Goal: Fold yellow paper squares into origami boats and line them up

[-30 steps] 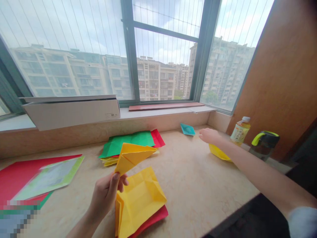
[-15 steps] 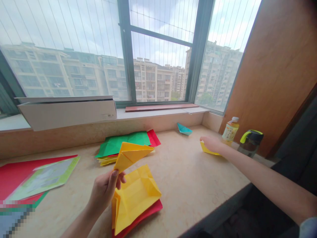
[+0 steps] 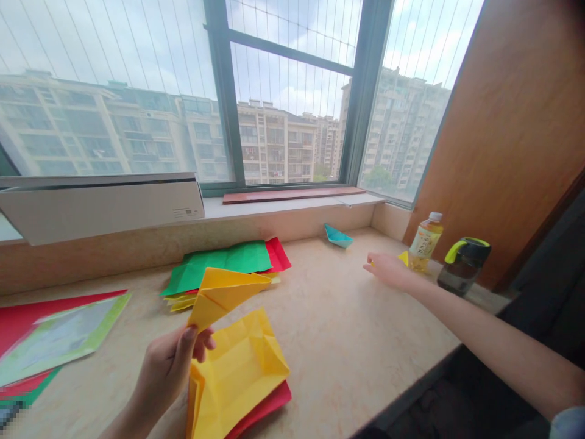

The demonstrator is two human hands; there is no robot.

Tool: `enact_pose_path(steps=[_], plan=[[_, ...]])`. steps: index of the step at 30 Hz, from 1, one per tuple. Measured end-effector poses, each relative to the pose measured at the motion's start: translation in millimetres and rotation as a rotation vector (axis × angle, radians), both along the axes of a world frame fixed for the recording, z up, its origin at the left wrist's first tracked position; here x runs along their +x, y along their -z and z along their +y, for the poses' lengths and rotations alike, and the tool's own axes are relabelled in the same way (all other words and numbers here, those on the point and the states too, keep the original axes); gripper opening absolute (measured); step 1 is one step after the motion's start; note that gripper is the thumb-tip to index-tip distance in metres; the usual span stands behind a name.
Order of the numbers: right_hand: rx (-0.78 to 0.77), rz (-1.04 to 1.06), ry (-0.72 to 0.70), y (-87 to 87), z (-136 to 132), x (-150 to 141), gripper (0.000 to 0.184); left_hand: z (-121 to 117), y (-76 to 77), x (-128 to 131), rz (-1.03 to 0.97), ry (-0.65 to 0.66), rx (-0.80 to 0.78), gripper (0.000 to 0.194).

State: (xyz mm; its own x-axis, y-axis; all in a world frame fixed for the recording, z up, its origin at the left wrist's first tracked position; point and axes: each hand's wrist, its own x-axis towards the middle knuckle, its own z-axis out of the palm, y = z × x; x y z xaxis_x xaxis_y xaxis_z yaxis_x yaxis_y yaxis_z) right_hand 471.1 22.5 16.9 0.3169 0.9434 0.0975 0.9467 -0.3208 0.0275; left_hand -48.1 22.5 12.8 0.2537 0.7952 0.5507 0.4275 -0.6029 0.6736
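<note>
My left hand [image 3: 176, 360] pinches a folded piece of yellow paper [image 3: 223, 292] between thumb and fingers, its pointed end facing right. Below it lies creased yellow paper [image 3: 247, 360] with red paper [image 3: 265, 408] underneath. Across the table, my right hand [image 3: 387, 268] has its fingers closed around a small yellow folded paper [image 3: 403, 258]. That piece is mostly hidden behind the hand, with only bits showing at the fingertips and by the wrist. A teal paper boat [image 3: 338, 236] rests to the left of the right hand, near the wall.
Just beyond the right hand stand a drink bottle [image 3: 425, 241] and a dark water bottle [image 3: 464, 265]. Green paper [image 3: 219, 263] tops a stack at the back. Plastic-covered sheets [image 3: 68, 335] lie at left. A white box [image 3: 105, 210] sits on the sill.
My right hand has turned and shifted slightly, and the yellow paper under it now shows by the wrist. The left hand with its yellow paper sits lower and further left as the view shifts.
</note>
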Motion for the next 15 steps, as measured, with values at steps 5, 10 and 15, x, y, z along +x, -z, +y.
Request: enact_pose_path(steps=[5, 10, 15], plan=[[0.069, -0.017, 0.093, 4.0, 5, 19, 0.033, -2, 1.0, 5, -0.009, -0.052, -0.037, 0.061], [0.135, -0.022, 0.151, 11.9, 22, 47, 0.041, -6, 3.7, 11, -0.089, -0.102, -0.063, 0.059], [0.167, -0.013, 0.173, 20.8, 47, 70, 0.037, -5, 5.5, 8, -0.061, -0.096, -0.079, 0.063]])
